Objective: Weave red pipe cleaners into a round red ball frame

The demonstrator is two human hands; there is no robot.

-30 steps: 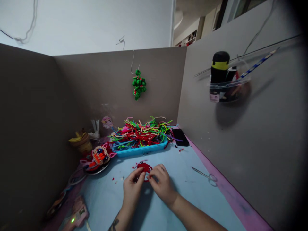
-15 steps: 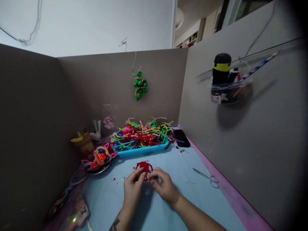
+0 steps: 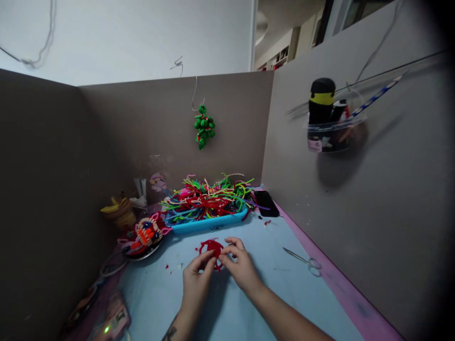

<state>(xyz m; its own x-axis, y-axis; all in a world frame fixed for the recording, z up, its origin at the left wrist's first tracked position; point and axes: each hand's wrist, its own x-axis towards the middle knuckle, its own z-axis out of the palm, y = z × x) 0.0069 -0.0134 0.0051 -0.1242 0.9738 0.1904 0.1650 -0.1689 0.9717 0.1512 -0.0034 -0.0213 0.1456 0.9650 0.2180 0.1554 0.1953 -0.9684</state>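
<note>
Between my hands is a roundish red chenille-stem piece (image 3: 212,245), ring-like at its edge with short ends sticking out. My left hand (image 3: 196,278) pinches its near left side between thumb and index finger. From the right, my right hand (image 3: 243,268) has thumb and index finger pinched at the near right edge of the same piece, with the other fingers curled above. The fingertips cover part of the red piece. Both hands hover just over the blue mat (image 3: 231,312).
A blue tray (image 3: 208,224) heaped with colourful chenille stems stands behind. Scissors (image 3: 302,260) and a phone (image 3: 267,203) lie right. At left are a beaded-looking colourful figure (image 3: 147,233) on a dish and a pink glue gun (image 3: 115,317). A green ornament (image 3: 204,128) hangs behind.
My right hand's fingers have lifted and spread a little, with thumb and index finger at the red piece's edge. The red piece now shows rounder and more face-on. The view has shifted slightly.
</note>
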